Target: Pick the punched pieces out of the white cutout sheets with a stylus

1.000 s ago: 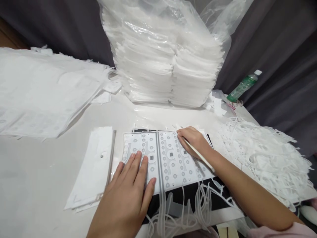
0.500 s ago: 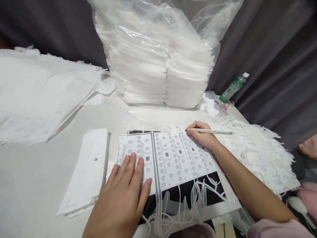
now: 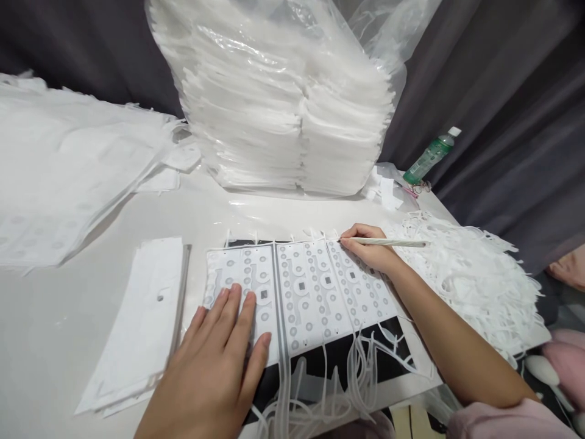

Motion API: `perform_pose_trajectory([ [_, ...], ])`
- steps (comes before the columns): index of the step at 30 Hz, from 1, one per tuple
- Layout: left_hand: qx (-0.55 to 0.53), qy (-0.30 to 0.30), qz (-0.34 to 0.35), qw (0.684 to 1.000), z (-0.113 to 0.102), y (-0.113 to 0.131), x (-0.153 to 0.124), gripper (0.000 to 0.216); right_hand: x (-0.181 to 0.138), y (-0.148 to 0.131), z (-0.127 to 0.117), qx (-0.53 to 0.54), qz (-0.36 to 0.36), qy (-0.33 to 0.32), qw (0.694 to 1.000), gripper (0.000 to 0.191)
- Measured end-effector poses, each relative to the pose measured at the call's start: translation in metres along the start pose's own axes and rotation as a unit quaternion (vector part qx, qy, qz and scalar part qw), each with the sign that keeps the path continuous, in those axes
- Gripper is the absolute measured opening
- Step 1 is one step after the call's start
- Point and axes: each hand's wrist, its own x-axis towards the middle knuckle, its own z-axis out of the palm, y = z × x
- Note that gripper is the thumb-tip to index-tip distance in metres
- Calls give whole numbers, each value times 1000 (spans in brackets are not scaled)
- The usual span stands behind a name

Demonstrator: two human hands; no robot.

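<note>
My left hand (image 3: 210, 360) lies flat, fingers spread, on the left part of a white sheet (image 3: 311, 305) patterned with grey rings and small dark squares. The sheet rests on a black mat (image 3: 315, 366). Pinched in my right hand (image 3: 368, 250) is a slim white pen-like tool (image 3: 393, 242), its tip at the sheet's far edge, right of the middle. Whether the tip is a blade or a point I cannot tell. Loose white strips (image 3: 365, 360) trail from the sheet's near edge over the mat.
A stack of white pieces (image 3: 146, 305) sits left of the sheet. Large white sheets (image 3: 68, 171) are piled farther left. Behind stands a clear plastic bag (image 3: 274, 122) of stacked white material. A heap of white scraps (image 3: 475, 280) and a green bottle (image 3: 432, 157) are at right.
The view has shifted slightly, so the table's contents sit a little farther left. Both hands keep the same places on the sheet, and the tool's tip stays at its far edge.
</note>
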Motion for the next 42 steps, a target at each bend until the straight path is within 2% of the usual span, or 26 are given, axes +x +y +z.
perform_pose_trajectory([
  [4, -5, -16, -8, 1000, -1, 0, 0, 54, -4, -8, 3, -49, -21, 8, 999, 9],
  [8, -19, -29, -20, 999, -2, 0, 1, 55, -15, -13, 11, -181, -149, 16, 972, 13],
  [10, -22, -27, -20, 999, -3, 0, 1, 55, -20, -13, 14, -228, -187, 17, 955, 15],
  [13, -17, -32, -19, 999, -4, 0, 2, 55, -20, -10, 16, -205, -140, 59, 967, 15],
  [17, -23, -46, -13, 999, -4, -1, 1, 57, -11, -5, 9, -71, -8, 100, 992, 12],
  [20, -29, -36, -19, 999, -2, -2, 0, 58, -6, -2, -6, 25, 49, 112, 992, 15],
  [23, -28, -26, -17, 999, 1, -3, 0, 59, -8, 3, -22, 45, 54, 129, 989, 15],
  [26, -31, -32, -13, 999, 2, -5, -1, 59, -13, 9, -29, 53, 59, 105, 991, 16],
  [30, -28, -37, -9, 999, 4, -6, -1, 57, -13, 14, -28, 48, 64, 71, 994, 14],
  [42, -32, -31, 5, 999, 8, -11, -2, 58, -10, 11, -29, -6, 57, 63, 996, 13],
])
